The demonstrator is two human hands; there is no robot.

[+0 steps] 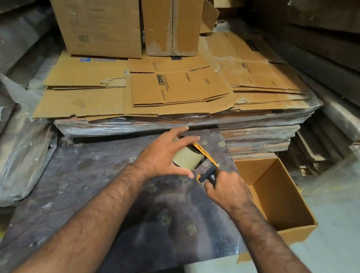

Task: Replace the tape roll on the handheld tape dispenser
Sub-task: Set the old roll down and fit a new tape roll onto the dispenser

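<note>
Head view: near the tabletop's (104, 173) far edge, the left hand (161, 154) has its fingers curled around the tape roll (186, 158), seemingly seated on the dispenser (207, 161); the right hand (227, 191) fists the handle. Light, stiff roll; grip its rim.

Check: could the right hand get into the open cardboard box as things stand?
Probably yes, once freed: the open box sits uncovered just beside the right hand, but that hand grips the dispenser handle.

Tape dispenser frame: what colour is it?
Yellow-orange, with a black handle gripped by the right hand. The tape dispenser shows best in the head view.
</note>
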